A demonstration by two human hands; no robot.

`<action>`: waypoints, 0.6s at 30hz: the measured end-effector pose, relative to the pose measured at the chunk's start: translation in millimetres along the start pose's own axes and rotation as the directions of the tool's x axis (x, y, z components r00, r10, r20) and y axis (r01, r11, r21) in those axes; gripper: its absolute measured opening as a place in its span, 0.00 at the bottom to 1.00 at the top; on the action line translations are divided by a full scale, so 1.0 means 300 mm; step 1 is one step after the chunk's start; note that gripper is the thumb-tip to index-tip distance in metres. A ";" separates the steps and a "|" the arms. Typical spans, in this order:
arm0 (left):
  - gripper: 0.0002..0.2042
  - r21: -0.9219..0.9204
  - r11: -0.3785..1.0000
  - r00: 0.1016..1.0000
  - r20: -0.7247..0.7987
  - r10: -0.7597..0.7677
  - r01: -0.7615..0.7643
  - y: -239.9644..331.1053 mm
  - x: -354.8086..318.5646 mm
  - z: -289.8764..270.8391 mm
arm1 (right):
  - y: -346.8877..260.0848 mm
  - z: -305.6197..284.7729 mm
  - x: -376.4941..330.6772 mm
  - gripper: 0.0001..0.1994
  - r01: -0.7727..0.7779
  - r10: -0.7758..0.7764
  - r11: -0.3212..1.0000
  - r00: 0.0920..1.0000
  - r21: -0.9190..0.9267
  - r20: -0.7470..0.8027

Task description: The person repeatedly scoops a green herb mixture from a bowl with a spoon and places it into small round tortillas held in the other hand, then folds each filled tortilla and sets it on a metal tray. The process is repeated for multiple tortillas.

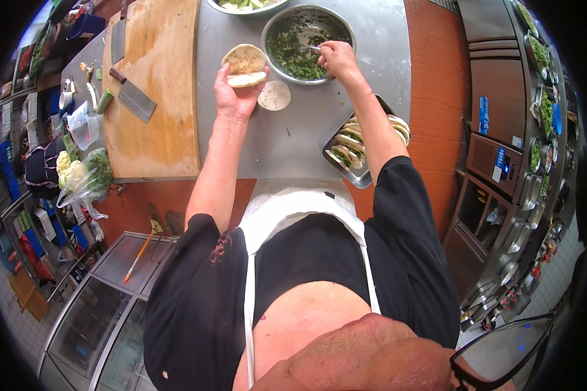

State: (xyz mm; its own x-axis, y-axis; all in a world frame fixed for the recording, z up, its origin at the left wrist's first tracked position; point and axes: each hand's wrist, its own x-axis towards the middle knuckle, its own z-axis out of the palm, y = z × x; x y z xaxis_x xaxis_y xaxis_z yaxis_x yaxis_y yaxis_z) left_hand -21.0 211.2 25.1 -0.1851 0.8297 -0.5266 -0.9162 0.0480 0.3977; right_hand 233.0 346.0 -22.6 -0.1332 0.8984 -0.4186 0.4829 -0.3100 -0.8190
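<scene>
In my left hand I hold a round flatbread, split so that its two halves stand apart like a pocket. My right hand grips a metal spoon whose bowl end reaches into a steel mixing bowl. Chopped green filling lies in that bowl, thickest toward the near side. A flat pale bread round rests on the steel table between my hands. Under my right forearm sits a metal tray with several filled breads standing in rows; my arm hides part of it.
On the left a wooden board carries a cleaver and another knife. A second bowl with pale green pieces stands at the far edge. Bagged vegetables are beyond the board; a steel counter with food containers lines the right.
</scene>
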 end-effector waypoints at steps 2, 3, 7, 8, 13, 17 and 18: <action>0.25 0.014 1.000 1.000 -0.012 0.017 -0.016 0.004 0.008 0.005 | 0.000 -0.026 -0.041 0.15 -0.025 0.021 0.988 0.999 0.151 0.034; 0.24 0.020 0.999 0.999 -0.023 0.027 -0.026 0.003 0.016 0.012 | -0.004 -0.045 -0.066 0.15 -0.047 0.039 0.975 0.998 0.219 0.042; 0.24 0.026 0.998 0.998 -0.002 0.059 -0.059 -0.023 0.062 0.063 | -0.070 -0.136 -0.208 0.12 -0.047 0.036 0.915 0.999 0.400 0.034; 0.24 0.030 0.998 0.998 0.008 0.055 -0.055 -0.036 0.073 0.077 | -0.098 -0.157 -0.252 0.12 0.001 -0.010 0.910 1.000 0.415 0.019; 0.24 0.016 1.000 0.997 0.072 0.019 -0.020 -0.129 0.123 0.162 | -0.225 -0.253 -0.462 0.12 0.258 -0.231 0.930 0.964 0.261 -0.130; 0.25 -0.006 1.000 0.981 0.192 0.010 -0.009 -0.196 0.136 0.226 | -0.229 -0.171 -0.518 0.11 0.558 -0.643 0.762 0.712 -0.329 -0.283; 0.25 -0.023 1.000 0.975 0.223 0.005 0.000 -0.207 0.136 0.236 | -0.222 -0.153 -0.510 0.12 0.598 -0.699 0.712 0.650 -0.368 -0.296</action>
State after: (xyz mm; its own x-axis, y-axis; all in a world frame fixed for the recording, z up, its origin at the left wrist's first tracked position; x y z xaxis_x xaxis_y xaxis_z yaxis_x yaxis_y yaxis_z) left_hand 53.6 281.4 32.0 -0.1061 0.9332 -0.3434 -0.9243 0.0348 0.3801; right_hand 261.0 243.4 114.0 -0.1681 0.8933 0.4169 0.5826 0.4311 -0.6890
